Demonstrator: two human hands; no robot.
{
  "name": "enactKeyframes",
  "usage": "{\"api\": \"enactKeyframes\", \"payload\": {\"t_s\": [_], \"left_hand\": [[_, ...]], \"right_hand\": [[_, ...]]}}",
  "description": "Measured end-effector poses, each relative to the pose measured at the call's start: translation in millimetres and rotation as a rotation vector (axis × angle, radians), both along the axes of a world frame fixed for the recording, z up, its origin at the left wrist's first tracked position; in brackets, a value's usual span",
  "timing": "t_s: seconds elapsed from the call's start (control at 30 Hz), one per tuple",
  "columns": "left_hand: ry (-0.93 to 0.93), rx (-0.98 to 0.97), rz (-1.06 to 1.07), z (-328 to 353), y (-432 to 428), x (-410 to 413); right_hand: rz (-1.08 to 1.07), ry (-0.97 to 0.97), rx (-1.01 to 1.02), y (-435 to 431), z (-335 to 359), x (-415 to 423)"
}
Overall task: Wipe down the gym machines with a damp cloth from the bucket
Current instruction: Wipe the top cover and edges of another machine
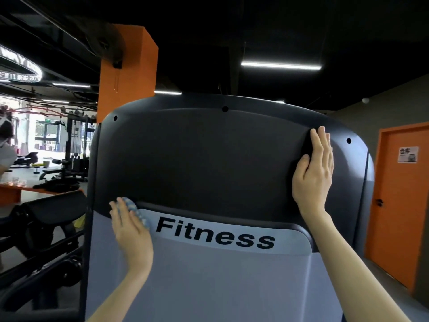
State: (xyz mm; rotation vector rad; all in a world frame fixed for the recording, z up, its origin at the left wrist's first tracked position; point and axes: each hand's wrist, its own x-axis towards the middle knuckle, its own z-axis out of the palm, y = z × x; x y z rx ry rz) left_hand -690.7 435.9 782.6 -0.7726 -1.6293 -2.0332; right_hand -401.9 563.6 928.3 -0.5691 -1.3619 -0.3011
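Observation:
A tall gym machine cover (209,159) fills the view, dark grey above and light grey below, with the word "Fitness" printed on a pale band. My left hand (130,231) presses a blue and white cloth (137,211) flat against the cover's left side, where the dark and light panels meet. The cloth shows only along the hand's right edge. My right hand (313,168) lies flat with straight fingers on the upper right of the dark panel. No bucket is in view.
An orange pillar (126,68) rises behind the machine. An orange door (397,201) stands at the right. Black padded equipment (46,219) sits at the lower left, with benches and racks further back. A person's shoulder (5,154) shows at the far left edge.

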Motion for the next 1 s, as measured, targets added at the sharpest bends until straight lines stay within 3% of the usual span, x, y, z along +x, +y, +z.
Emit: {"api": "enactKeyframes", "payload": {"t_s": [0.07,0.13,0.27,0.5,0.8,0.87,0.93,0.97,1.0], "left_hand": [[-0.077,-0.016,-0.011,3.3,-0.1,3.7],[-0.035,-0.012,-0.042,18.9,-0.1,15.6],[0.222,-0.005,-0.058,39.7,5.2,43.5],[0.810,-0.203,-0.004,-5.3,3.8,78.3],[0.684,-0.084,0.007,101.9,16.8,69.4],[0.881,-0.132,0.083,88.5,20.3,83.9],[1.277,-0.236,0.175,63.2,21.3,95.1],[1.388,-0.277,0.180,59.4,21.3,93.9],[1.381,-0.282,0.163,65.7,20.8,92.8]], "right_hand": [[-0.001,0.005,0.001,-0.4,0.2,-0.2],[0.002,0.013,0.002,-0.5,0.6,-0.6],[0.004,0.006,0.010,-0.6,0.6,-0.3],[0.024,0.022,0.012,1.1,-0.3,0.7],[0.030,0.016,0.015,1.6,-0.5,0.0],[0.027,0.019,0.015,2.1,0.3,-0.1],[0.028,0.016,0.011,2.0,0.5,0.0],[0.028,0.016,0.010,1.8,0.3,-0.1],[0.029,0.016,0.011,2.0,-0.1,0.0]]}}
